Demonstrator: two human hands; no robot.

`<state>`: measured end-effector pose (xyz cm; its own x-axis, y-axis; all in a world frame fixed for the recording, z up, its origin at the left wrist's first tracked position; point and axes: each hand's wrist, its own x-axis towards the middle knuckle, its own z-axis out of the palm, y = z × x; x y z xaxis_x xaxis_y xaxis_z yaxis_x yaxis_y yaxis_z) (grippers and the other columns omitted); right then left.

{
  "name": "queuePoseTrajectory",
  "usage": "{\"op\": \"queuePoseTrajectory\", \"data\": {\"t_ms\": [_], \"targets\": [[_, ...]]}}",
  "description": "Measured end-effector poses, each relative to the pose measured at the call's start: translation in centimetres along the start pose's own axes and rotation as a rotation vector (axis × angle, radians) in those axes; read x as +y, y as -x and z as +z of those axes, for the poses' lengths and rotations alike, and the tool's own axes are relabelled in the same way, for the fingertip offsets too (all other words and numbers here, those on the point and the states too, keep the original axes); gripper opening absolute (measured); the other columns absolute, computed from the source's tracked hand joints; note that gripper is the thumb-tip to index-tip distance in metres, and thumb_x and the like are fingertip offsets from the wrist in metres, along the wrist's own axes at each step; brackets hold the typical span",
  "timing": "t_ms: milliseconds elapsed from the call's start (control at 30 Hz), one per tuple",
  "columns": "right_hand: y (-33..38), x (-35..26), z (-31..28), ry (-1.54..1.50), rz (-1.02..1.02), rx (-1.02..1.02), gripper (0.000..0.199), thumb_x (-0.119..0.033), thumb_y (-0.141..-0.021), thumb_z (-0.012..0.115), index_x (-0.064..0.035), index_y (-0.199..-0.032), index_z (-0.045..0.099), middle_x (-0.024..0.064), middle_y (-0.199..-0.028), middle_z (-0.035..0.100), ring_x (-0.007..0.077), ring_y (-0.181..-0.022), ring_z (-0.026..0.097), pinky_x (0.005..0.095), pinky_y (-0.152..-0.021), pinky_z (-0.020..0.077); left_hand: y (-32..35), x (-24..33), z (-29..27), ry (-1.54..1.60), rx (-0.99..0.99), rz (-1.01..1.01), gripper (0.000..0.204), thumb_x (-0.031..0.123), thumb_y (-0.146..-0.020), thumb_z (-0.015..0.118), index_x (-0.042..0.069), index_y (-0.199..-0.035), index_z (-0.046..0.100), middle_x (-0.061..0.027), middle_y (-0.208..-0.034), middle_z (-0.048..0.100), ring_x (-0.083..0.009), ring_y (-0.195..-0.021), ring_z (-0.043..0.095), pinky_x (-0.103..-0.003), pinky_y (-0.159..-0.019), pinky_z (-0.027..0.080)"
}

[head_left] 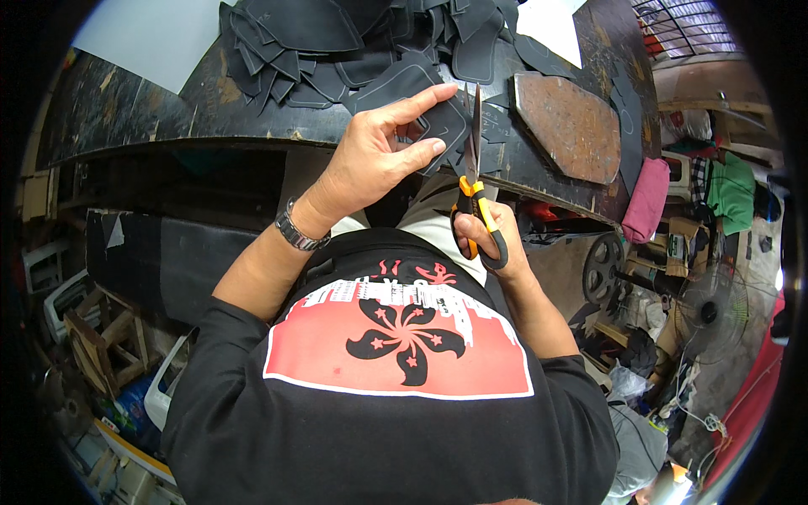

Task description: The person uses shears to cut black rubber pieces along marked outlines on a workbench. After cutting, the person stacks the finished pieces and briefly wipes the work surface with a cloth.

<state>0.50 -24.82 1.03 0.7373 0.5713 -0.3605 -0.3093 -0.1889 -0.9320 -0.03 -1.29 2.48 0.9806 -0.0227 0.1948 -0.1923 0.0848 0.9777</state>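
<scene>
Cutting is observed at the near edge of the dark surface [210,109]. Orange-handled scissors [473,181] are clenched in the right hand [488,240], blades pointing upward. A dark cut piece [438,126] is pinched by the left hand [370,160], just beside the blades. Similar dark pieces [337,42] are piled behind it.

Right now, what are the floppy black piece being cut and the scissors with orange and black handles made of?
The floppy black piece held by the left hand looks like thin leather or a leather-like sheet: matte, dark, bending at its edge, with pale traced lines. I cannot tell which. The scissors with orange and black handles in the right hand have shiny grey blades, likely steel, and smooth handles, probably plastic.
</scene>
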Motion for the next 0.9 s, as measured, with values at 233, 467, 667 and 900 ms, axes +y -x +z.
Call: {"op": "queuePoseTrajectory", "data": {"t_ms": [233,467,667,900], "targets": [[0.6,-0.2,-0.9,0.081,0.067,-0.01,0.036,-0.029,-0.086,0.075,-0.0053,-0.07,0.054,-0.0001,-0.053,0.052,0.0065,-0.043,0.048,0.0222,-0.041,0.0371,-0.5,0.2,-0.8,-0.096,-0.062,0.033,0.062,0.002,-0.086,0.068,0.01,-0.144,0.048,-0.0027,-0.134,0.059,-0.0045,-0.081,0.052,-0.02,-0.075,0.051],[1.1,-0.5,-1.7,0.087,0.129,-0.058,0.034,-0.028,-0.086,0.075,-0.0046,-0.072,0.056,-0.001,-0.053,0.051,0.0061,-0.042,0.048,0.0219,-0.04,0.0357,-0.9,0.0,-1.7,-0.132,-0.127,0.017,0.06,0.003,-0.086,0.066,0.011,-0.143,0.049,-0.0024,-0.135,0.059,-0.0053,-0.08,0.053,-0.021,-0.076,0.053],[1.5,-0.4,-0.8,0.046,0.151,-0.075,0.033,-0.029,-0.087,0.075,-0.0049,-0.073,0.057,-0.0012,-0.054,0.052,0.0061,-0.043,0.047,0.022,-0.041,0.0354,-1.2,-0.9,-0.7,0.04,-0.031,0.034,0.055,0.002,-0.087,0.068,0.007,-0.14,0.052,-0.0069,-0.132,0.061,-0.0093,-0.104,0.061,-0.024,-0.092,0.051],[1.1,-0.5,-0.4,0.089,0.149,-0.035,0.032,-0.03,-0.085,0.076,-0.0048,-0.076,0.059,-0.0015,-0.056,0.052,0.0062,-0.045,0.048,0.0217,-0.043,0.0367,-0.9,-1.2,0.4,0.063,0.05,0.03,0.058,0.002,-0.086,0.071,0.005,-0.141,0.05,-0.0077,-0.132,0.059,-0.01,-0.105,0.061,-0.025,-0.09,0.054]]}}
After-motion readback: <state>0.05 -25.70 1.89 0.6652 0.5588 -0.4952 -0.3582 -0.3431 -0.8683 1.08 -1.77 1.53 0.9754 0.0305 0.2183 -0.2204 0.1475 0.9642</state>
